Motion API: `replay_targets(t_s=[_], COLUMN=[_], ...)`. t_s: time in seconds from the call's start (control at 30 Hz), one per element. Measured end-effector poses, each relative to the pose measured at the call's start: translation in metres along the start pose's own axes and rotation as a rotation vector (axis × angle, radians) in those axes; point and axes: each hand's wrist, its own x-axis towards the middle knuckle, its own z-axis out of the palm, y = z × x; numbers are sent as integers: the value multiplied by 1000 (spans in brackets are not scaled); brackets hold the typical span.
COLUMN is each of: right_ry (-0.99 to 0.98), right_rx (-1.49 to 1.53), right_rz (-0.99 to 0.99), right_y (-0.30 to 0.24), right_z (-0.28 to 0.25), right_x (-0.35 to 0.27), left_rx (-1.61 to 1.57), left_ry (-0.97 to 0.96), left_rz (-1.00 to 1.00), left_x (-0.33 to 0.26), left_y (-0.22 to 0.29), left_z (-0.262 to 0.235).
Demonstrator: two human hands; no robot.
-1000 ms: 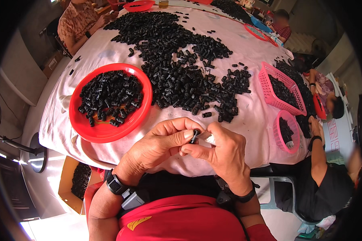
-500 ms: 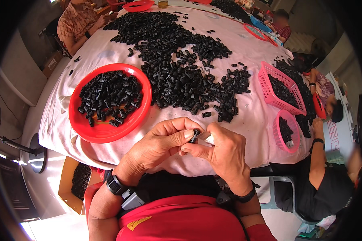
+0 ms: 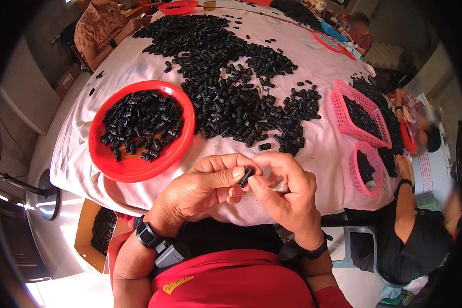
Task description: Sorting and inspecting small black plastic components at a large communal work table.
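Observation:
Between the thumb and fingers of my left hand (image 3: 200, 180) is a small black plastic cylinder (image 3: 246, 177), tilted, near the table's front edge. My right hand (image 3: 292, 192) meets it from the other side, thumb and forefinger tips at the cylinder's right. Tucked in the curled fingers of that hand is a pale translucent piece (image 3: 278, 184); its kind is unclear. Just beyond my hands spreads a big loose pile of similar black pieces (image 3: 236, 110). To the left, a round red tray (image 3: 105, 167) holds many more of them.
A pink square basket (image 3: 339, 115) and a round pink basket (image 3: 355, 172) with black pieces stand at the right. Co-workers sit at the far left, far right and close right (image 3: 421, 241). An open cardboard box (image 3: 84, 241) of dark pieces is on the floor, lower left.
My right forefinger has shifted up and left over the black cylinder, and the right hand has turned slightly. More of the cylinder shows now. My left hand keeps its hold.

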Motion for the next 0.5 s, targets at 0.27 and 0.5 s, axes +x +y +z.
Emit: replay_targets(t_s=[0.27,0.5], right_ry=[-121,-152], right_rx=[270,324], right_rz=[-57,8], right_y=[10,12], right_z=[-1,-1], right_x=[-1,-5], left_rx=[-24,16], left_ry=[35,31], left_rz=[10,-27], left_x=[-1,-2], left_y=[-2,-1], left_z=[2,-2])
